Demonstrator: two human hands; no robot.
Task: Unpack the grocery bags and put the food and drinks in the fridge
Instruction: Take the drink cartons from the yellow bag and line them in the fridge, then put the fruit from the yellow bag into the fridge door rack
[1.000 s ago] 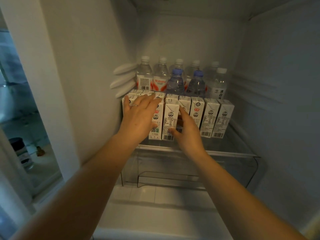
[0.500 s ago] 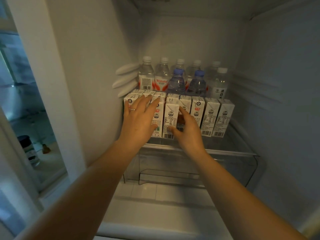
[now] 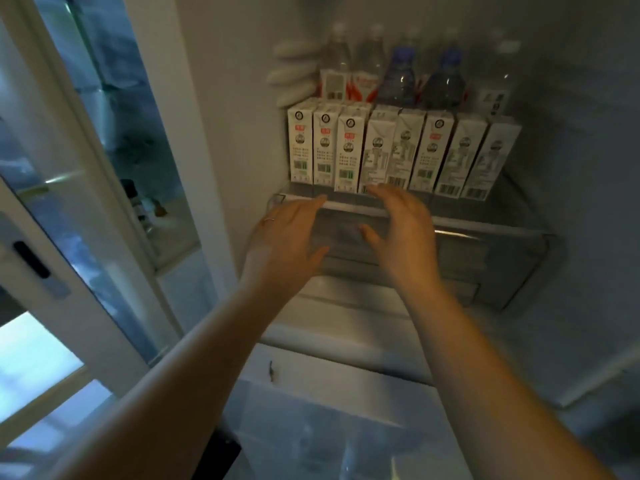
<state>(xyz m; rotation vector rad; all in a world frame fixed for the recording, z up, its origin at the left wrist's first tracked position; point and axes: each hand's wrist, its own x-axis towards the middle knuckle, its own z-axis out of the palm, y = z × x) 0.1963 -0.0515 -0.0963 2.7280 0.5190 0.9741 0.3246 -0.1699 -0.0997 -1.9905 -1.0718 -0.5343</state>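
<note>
A row of several white milk cartons (image 3: 401, 150) stands upright along the front of a glass fridge shelf (image 3: 485, 226). Behind them stand several water bottles (image 3: 398, 77), some with red labels, two with blue caps. My left hand (image 3: 284, 244), a ring on one finger, hovers just below and in front of the shelf edge with fingers straight, holding nothing. My right hand (image 3: 401, 233) hangs beside it with fingers loosely spread, its fingertips near the bottom of the middle cartons, holding nothing.
A clear drawer (image 3: 502, 271) sits under the shelf. The fridge's left wall (image 3: 225, 133) carries white rail ribs (image 3: 291, 74). At far left is a glass door (image 3: 86, 168) with a dark jar (image 3: 136, 202) behind it. A glossy surface (image 3: 311, 438) lies below.
Both hands have let go of the cartons and drawn back toward me, below the shelf edge. The cartons now stand in an even row. The view shifted left and down.
</note>
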